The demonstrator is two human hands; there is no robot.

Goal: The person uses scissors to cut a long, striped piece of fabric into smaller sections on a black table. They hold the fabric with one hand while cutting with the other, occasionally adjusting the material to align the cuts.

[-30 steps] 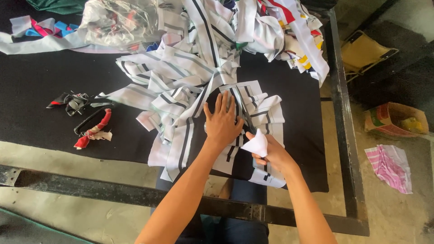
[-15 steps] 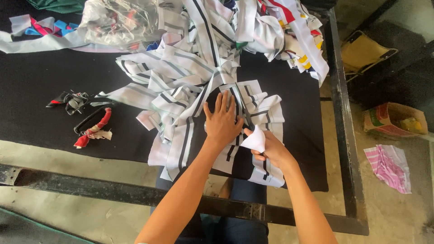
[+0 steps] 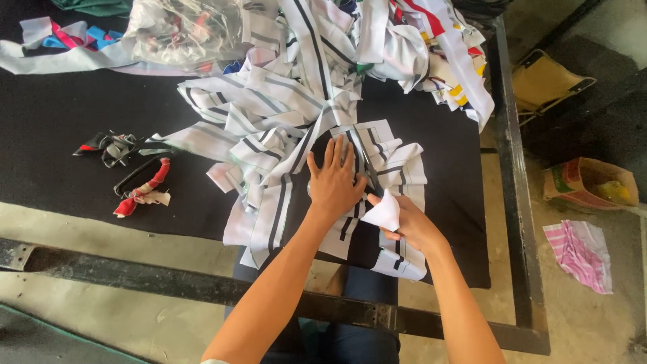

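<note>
My left hand (image 3: 335, 180) lies flat, fingers spread, pressing down on a stack of white fabric pieces with dark stripes (image 3: 394, 165) on the black table (image 3: 60, 121). Beside it, my right hand (image 3: 408, 224) pinches a small white piece of fabric (image 3: 383, 213) lifted into a point just above the stack's near edge. A loose heap of the same striped strips (image 3: 263, 121) spreads to the left and behind the stack.
Scissors with red-wrapped handles (image 3: 140, 183) and dark fabric scraps (image 3: 111, 145) lie at the left. A clear plastic bag (image 3: 189, 30) and coloured fabric pile (image 3: 438, 47) sit at the back. A cardboard box (image 3: 590, 183) and pink striped cloth (image 3: 579, 253) lie on the floor at right.
</note>
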